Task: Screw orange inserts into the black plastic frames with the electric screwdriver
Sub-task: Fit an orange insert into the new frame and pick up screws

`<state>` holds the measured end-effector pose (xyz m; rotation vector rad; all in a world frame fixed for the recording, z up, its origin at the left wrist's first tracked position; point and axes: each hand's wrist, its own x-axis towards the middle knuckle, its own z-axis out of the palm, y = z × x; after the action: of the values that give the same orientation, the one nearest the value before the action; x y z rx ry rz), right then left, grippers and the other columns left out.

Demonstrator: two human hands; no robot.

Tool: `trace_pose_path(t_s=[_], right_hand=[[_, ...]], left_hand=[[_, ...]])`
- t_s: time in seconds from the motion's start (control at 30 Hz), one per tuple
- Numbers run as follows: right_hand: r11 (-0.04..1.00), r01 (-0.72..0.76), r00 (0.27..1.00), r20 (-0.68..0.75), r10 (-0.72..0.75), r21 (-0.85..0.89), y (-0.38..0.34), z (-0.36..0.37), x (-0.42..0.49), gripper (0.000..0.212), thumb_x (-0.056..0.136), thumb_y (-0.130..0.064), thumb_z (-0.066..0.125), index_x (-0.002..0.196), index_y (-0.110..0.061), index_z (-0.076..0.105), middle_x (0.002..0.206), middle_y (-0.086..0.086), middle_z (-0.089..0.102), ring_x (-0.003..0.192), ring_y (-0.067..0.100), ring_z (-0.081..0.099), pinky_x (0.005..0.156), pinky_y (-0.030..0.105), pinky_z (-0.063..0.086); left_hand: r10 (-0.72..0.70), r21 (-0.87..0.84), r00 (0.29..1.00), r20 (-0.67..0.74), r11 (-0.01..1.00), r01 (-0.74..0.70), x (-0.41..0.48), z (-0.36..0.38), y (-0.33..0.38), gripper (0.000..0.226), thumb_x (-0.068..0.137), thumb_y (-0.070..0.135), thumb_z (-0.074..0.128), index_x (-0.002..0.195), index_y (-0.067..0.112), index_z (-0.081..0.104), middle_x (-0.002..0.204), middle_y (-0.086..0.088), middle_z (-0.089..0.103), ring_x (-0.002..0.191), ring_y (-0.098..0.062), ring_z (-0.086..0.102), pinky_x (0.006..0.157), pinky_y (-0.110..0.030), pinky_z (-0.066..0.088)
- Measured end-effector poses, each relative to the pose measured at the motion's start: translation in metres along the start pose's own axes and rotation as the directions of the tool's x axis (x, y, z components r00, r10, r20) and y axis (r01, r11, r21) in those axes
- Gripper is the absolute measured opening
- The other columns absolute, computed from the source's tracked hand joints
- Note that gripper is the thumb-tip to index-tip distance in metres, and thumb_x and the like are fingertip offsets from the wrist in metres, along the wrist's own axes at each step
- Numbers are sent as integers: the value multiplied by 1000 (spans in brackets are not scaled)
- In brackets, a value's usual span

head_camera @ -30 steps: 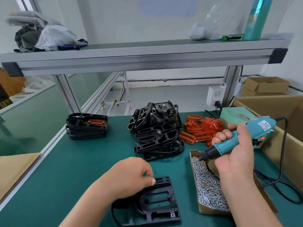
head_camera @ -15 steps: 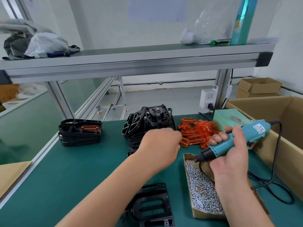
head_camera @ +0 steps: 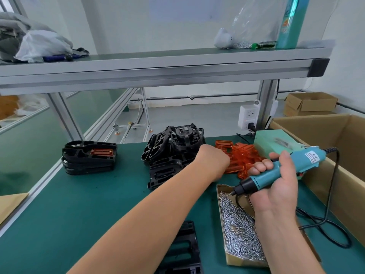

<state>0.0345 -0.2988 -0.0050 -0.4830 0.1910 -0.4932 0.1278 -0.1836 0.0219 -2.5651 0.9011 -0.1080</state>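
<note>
My left hand [head_camera: 212,163] reaches across the green table onto the pile of orange inserts [head_camera: 244,155]; its fingers are hidden behind the back of the hand. My right hand [head_camera: 276,188] grips the teal electric screwdriver [head_camera: 308,161], whose black tip points down-left over the box of screws [head_camera: 237,234]. One black plastic frame [head_camera: 185,246] lies flat at the near edge, partly under my left forearm. A heap of loose black frames [head_camera: 173,151] sits just left of the inserts.
A stack of black frames, the top one with an orange insert fitted [head_camera: 88,157], stands at the far left. A large cardboard box [head_camera: 345,139] borders the right side, with a green power unit [head_camera: 276,141] beside it. The screwdriver cable [head_camera: 331,194] loops over the table. A metal shelf [head_camera: 158,70] overhangs.
My left hand left the near black frame and moved forward and right to the orange inserts. My right hand kept hold of the screwdriver, its tip lower over the screws.
</note>
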Motion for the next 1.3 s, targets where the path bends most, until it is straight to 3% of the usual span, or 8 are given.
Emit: trace_pose_path(t_s=[0.33,0.5,0.63,0.73,0.9,1.0,1.13,1.3], right_hand=[[1000,9,1000,3,-9,-24,1,1,-1,24,106,-38,61,93,-18,58,71,-7,46,60,9,47,62,22,41],[999,22,1000,-7,-22,-28,2,1,-2,23,104,-38,65,93,-19,60,70,-7,48,61,9,49,60,22,44],[1000,7,1000,19,-6,-18,2,-1,-4,22,101,-38,69,94,-19,61,72,-7,50,62,9,50,61,22,45],[1000,-2,999,38,3,-22,3,-2,-6,21,101,-37,70,93,-19,61,73,-7,50,63,9,50,64,23,45],[999,-12,998,66,14,-31,7,1,-11,21,101,-37,69,97,-18,59,75,-6,50,65,10,49,66,23,44],[999,-15,996,90,18,-44,9,2,-14,21,102,-37,68,97,-18,60,76,-6,49,66,10,49,66,22,44],[997,-16,993,115,24,-70,15,3,-16,21,103,-36,66,97,-18,59,75,-5,47,66,10,47,66,22,41],[994,-20,990,134,34,-104,18,5,-19,22,104,-37,64,96,-18,58,76,-5,45,66,10,45,66,22,40]], left_hand=[[-2,-45,987,-160,999,-5,-3,-5,3,16,95,11,58,81,18,58,68,3,45,70,-28,58,55,-35,38],[-140,-294,939,-315,955,44,-31,-22,-5,24,108,32,48,107,19,69,102,-3,68,93,-28,68,67,-36,44],[-308,-685,892,-331,729,-2,-86,-33,-18,28,109,39,44,103,26,68,91,5,69,88,-16,65,76,-37,53],[-390,-910,888,-244,410,-70,-135,-19,-31,30,108,36,48,85,28,65,70,14,65,64,0,57,62,-17,45],[-328,-1000,944,25,-1,26,-195,30,-47,53,95,48,55,95,-5,57,72,-1,35,69,-21,29,66,-37,29],[-235,-991,966,111,-99,89,-213,46,-52,55,88,48,60,93,-7,60,71,-1,32,66,-18,27,59,-32,27],[-200,-984,969,146,-132,121,-219,54,-58,32,95,33,58,68,20,46,67,2,29,61,-14,25,57,-30,22],[-186,-979,966,178,-137,154,-224,59,-60,38,94,28,57,74,4,36,71,-8,22,64,-21,19,56,-32,17]])
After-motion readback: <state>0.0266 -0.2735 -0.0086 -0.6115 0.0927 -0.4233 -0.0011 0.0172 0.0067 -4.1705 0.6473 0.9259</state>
